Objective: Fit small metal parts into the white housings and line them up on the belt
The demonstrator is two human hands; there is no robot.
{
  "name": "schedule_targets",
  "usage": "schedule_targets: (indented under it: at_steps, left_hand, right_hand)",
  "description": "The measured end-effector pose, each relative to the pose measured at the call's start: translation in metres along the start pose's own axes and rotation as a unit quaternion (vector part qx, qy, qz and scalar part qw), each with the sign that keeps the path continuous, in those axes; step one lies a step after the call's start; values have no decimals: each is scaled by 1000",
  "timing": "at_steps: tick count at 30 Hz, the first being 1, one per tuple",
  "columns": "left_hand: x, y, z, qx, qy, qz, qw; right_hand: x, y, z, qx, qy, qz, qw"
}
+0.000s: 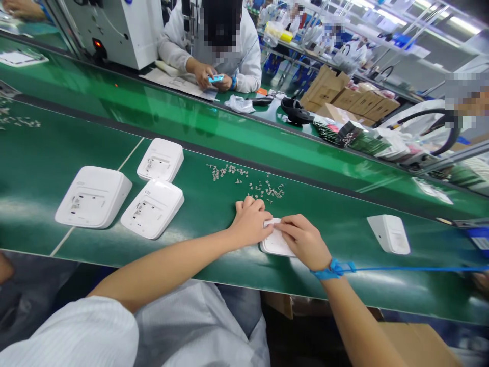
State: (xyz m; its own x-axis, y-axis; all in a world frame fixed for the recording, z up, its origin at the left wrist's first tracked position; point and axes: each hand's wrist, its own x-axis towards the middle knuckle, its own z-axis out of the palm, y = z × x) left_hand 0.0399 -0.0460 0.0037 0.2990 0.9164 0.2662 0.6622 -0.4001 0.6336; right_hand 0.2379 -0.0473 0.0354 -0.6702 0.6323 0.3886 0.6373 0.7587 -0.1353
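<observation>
A white plastic housing [275, 246] lies on the green work surface right in front of me, partly covered by both hands. My left hand [250, 222] is curled over its left side, the thumb resting on its top face. From the right, my right hand [305, 241] reaches onto the same top face, with thumb and fingertips pinched together near my left thumb. Whatever is in that pinch is too small or hidden to make out. A blue wrist strap [333, 269] circles my right wrist. Just beyond my left hand are scattered small metal pieces [273, 191].
To the left lie three more white housings, the nearest large one [93, 199] among them. Another white housing [393, 234] sits far right. A blue cord [412, 268] runs right from my wrist. Across the line, a co-worker [244, 56] holds a small blue item.
</observation>
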Motion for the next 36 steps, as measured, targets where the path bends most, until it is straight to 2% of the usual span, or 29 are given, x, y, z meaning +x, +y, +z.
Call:
schedule_targets:
  at_steps: [4,8,13,16,18,19,21,23,25,27,29,31,33,34,36]
  left_hand:
    - [2,1,1,-1,12,-18,1000]
    - [2,3,2,-4,11,-34,999]
    - [3,4,5,-13,17,-48,999]
    - [3,4,6,-14,24,-51,998]
    - [3,5,5,-14,24,-50,998]
    - [3,5,5,-15,23,-49,998]
    - [3,4,3,-16,20,-39,999]
    - [2,4,2,-7,17,-22,1000]
    - [1,2,1,7,12,-7,1000]
    - [-1,1,-1,19,2,4,1000]
    - [-3,0,-4,35,-3,16,999]
    - [-6,-2,-7,62,0,28,998]
    - [-8,-3,-9,92,5,36,995]
    - [-8,-4,-9,104,6,39,994]
    - [-6,-5,-9,121,1,56,991]
  right_hand:
    - [-5,-7,5,2,78,55,995]
    - [-7,-9,7,-11,100,66,993]
    - [-6,-6,5,-51,65,29,996]
    - [-6,-5,3,-36,18,4,999]
    - [-6,-7,3,-18,16,-2,1000]
    - [-7,-9,3,-6,39,4,999]
    - [-8,-14,5,25,133,51,989]
    - [-8,-18,7,66,248,137,957]
    - [-9,-16,10,109,333,214,912]
    - [-13,-4,13,139,379,263,876]
    - [-25,18,13,125,399,303,856]
    - [-46,48,9,54,377,352,855]
    - [-73,80,1,-67,295,400,865]
    - [-87,95,-4,-125,246,427,861]
    - [-114,121,-15,-221,182,493,821]
